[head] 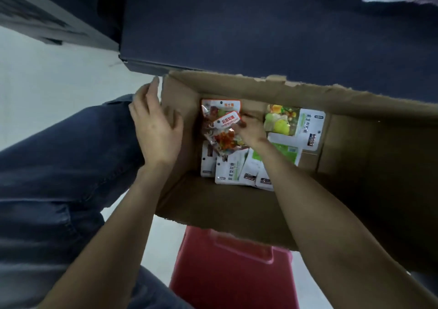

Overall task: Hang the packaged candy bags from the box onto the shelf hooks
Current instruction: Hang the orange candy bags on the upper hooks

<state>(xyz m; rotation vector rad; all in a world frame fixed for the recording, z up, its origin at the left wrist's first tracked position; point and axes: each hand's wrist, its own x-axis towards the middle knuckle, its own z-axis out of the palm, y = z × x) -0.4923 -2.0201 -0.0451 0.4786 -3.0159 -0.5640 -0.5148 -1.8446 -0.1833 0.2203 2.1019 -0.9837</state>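
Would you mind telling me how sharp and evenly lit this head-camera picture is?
Head view: wide-angle bending at the edges; soft focus overall; the left hand is slightly motion-blurred; the cardboard box has a shadowed right interior; the candy bags show small glints; their print is unreadable.

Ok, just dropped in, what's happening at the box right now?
A person is reaching into the cardboard box. The right hand pinches a clear candy bag with an orange label lying on the other bags; white and green bags lie beside it. The left hand rests open against the box's left wall. The box sits on a red stool. Nothing is lifted out yet.
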